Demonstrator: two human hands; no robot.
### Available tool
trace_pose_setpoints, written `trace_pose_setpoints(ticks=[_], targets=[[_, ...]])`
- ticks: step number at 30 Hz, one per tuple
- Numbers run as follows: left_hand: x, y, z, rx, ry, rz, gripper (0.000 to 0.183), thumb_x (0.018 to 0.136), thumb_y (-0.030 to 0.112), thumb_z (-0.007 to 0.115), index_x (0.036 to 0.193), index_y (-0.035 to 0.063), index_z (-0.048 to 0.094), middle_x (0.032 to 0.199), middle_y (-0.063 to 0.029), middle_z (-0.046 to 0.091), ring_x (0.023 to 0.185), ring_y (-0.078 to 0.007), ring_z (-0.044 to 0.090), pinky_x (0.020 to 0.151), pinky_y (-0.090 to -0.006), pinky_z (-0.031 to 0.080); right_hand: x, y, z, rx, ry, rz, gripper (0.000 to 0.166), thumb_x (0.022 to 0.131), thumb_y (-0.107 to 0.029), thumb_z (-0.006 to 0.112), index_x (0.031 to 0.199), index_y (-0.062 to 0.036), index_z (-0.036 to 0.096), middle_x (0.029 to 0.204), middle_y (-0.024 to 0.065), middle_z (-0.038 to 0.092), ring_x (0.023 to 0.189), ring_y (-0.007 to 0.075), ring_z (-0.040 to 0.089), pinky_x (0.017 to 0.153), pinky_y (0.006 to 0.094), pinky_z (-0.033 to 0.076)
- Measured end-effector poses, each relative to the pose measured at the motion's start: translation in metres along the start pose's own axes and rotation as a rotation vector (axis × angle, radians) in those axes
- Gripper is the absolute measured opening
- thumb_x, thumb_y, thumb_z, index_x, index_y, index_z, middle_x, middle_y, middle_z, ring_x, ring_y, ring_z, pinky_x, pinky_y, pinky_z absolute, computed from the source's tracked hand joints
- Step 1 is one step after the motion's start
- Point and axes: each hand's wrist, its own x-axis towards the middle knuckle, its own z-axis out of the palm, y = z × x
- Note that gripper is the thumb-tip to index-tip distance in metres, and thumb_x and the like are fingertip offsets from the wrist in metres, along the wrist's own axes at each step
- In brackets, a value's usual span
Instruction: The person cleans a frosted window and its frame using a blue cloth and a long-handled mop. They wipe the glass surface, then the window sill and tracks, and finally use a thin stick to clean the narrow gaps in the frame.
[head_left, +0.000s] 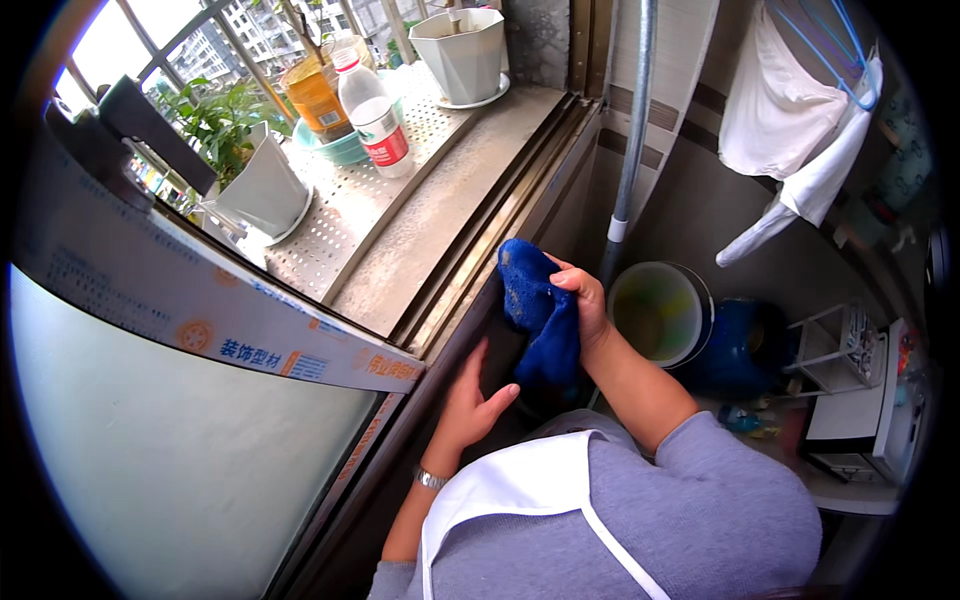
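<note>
A bunched blue cloth (536, 300), flecked with pale dirt, hangs from my right hand (587, 300), which grips its upper right side. The cloth is just inside the sliding-window track (480, 296), and its lower end drops toward a dark spot that I cannot make out. Lower left, my left hand (471, 409) holds nothing; thumb and fingers are spread beside the dark ledge under the window. A metal watch band (430, 478) circles the left wrist.
Outside the track, a perforated metal shelf (352, 217) bears potted plants and a plastic bottle (375, 120). A frosted sliding pane (187, 450) fills the left. At right are a vertical metal pole (636, 127), hanging white garments (780, 105), a white bucket (694, 322) and a blue container (739, 349).
</note>
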Motion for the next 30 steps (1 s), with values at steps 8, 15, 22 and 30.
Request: trace_pose_setpoints(ticks=[8,15,22,30], targets=[[0.039,-0.028,0.043,-0.742,-0.425,-0.178,0.046,0.088,0.018,0.054,0.127,-0.0035,0.041,0.118,-0.0077,0.053,0.104,-0.0125,0.05,0.093,-0.0271,0.037,-0.011,-0.014,-0.003,-0.086,-0.052,-0.184,0.029,0.07,-0.016,0.054,0.097,-0.0086,0.05,0.088,0.0046,0.057,0.077,0.0126,0.055,0.073,0.0243,0.046],[0.036,-0.005,0.023,-1.031,-0.231,-0.17,0.031,0.09,0.013,0.047,0.115,-0.0028,0.051,0.108,-0.009,0.06,0.095,-0.0151,0.057,0.088,-0.0285,0.043,-0.001,-0.054,-0.047,-0.496,0.035,-0.511,0.021,0.076,-0.007,0.056,0.094,-0.0086,0.046,0.084,-0.0011,0.05,0.077,0.0056,0.048,0.074,0.0203,0.041],[0.063,0.058,0.011,-1.182,-0.352,0.086,0.062,0.082,0.027,0.062,0.129,-0.0035,0.035,0.126,-0.0127,0.047,0.115,-0.0209,0.047,0.1,-0.0336,0.033,0.035,-0.084,-0.05,-0.96,0.152,-0.758,0.034,0.074,-0.009,0.064,0.101,-0.0028,0.045,0.09,0.001,0.049,0.085,0.0079,0.047,0.081,0.0233,0.039],[0.156,0.088,0.056,-0.769,-0.092,0.119,0.045,0.082,0.006,0.06,0.123,-0.002,0.042,0.114,-0.0068,0.054,0.101,-0.0123,0.051,0.091,-0.0276,0.039,0.12,-0.156,-0.04,-1.834,0.417,-0.868,0.078,0.073,-0.02,0.062,0.135,0.0009,0.019,0.111,0.0292,0.052,0.102,0.0403,0.053,0.089,0.0398,0.041]])
